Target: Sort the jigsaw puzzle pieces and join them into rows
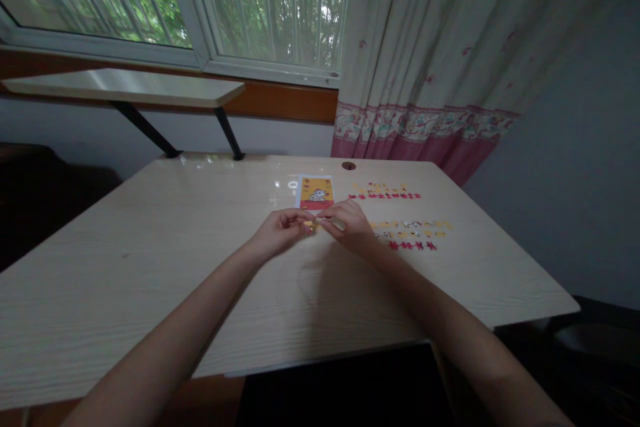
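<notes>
My left hand (283, 230) and my right hand (354, 225) meet over the middle of the table, both with thumb and fingers pinched. Between their fingertips is a small pale jigsaw piece, mostly covered by the fingers. Just below the fingertips, a few yellow and pink jigsaw pieces (311, 229) lie partly hidden by my left hand. Right behind the hands is a picture card (316, 192) with a white cartoon animal on orange and red. Loose jigsaw pieces (413, 225) in yellow, white and red are laid in rows to the right of my right hand.
More rows of red and yellow pieces (385, 196) lie farther back on the wooden table (150, 267). A raised shelf (130, 88) on black legs stands at the back left. A round cable hole (349, 166) is near the rear edge. A dark object (345, 387) sits at the front edge.
</notes>
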`<state>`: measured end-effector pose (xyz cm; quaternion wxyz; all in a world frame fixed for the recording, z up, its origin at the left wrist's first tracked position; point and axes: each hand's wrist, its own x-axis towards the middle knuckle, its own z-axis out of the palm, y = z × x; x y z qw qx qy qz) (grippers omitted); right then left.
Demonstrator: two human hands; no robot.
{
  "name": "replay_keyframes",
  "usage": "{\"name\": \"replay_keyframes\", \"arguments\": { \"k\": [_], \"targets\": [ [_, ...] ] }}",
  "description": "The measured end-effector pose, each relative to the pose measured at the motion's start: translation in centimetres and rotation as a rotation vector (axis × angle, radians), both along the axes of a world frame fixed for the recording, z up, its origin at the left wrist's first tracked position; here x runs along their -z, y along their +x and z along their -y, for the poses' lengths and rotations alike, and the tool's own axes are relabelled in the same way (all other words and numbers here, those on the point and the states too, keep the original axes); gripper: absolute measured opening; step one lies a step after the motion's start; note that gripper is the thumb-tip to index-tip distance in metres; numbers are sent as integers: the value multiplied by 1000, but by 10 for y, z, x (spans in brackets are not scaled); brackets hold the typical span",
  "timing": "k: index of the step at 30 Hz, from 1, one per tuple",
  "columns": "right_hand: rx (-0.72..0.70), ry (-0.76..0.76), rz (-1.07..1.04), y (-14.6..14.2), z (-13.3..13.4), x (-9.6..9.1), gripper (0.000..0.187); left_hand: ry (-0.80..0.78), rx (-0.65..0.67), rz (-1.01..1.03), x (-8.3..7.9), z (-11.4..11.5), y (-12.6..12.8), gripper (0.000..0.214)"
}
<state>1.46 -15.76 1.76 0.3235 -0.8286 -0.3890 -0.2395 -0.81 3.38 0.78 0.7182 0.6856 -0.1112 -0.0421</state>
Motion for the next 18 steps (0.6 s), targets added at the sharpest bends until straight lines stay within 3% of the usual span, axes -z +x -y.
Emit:
{"name": "replay_keyframes", "arguments": {
  "k": [6,18],
  "targets": [
    [53,17,42,1,-2,5,20,-70,-180,-5,-12,-2,-1,29],
    [99,-4,197,-7,-7,-4,25,-11,-121,19,-16,-1,-4,27]
  ]
}}
